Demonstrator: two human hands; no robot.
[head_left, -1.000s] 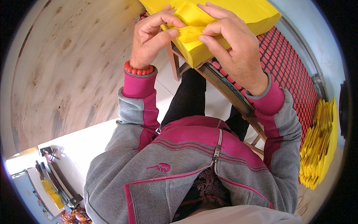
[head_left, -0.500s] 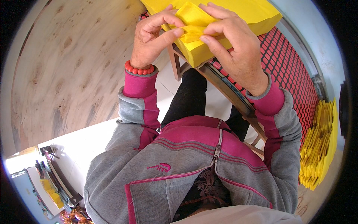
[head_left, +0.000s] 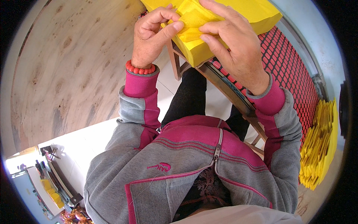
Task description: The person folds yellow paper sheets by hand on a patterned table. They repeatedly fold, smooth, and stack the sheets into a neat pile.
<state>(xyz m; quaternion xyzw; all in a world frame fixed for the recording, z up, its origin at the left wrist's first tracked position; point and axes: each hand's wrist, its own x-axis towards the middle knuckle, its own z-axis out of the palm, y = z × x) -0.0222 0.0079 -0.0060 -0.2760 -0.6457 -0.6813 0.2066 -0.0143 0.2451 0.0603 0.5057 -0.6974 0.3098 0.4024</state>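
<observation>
Thick yellow paper stack [head_left: 223, 41] on wooden table [head_left: 227, 87], unmoved. Right hand [head_left: 233, 41] lies as before, fingers pressing a folded yellow sheet [head_left: 192, 20] atop the stack. Left hand [head_left: 153, 33] thumb and forefinger have closed further, pinching the sheet's edge.

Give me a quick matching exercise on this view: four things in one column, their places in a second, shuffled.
Things:
1. folded yellow sheet
2. red bead bracelet
3. pile of folded yellow pieces
4. red mesh panel

Places:
A. on the left wrist
B. far right, beyond the right elbow
C. pinched between left hand and right hand
D. under the right forearm, beside the yellow stack

Pairs: 1-C, 2-A, 3-B, 4-D
</observation>
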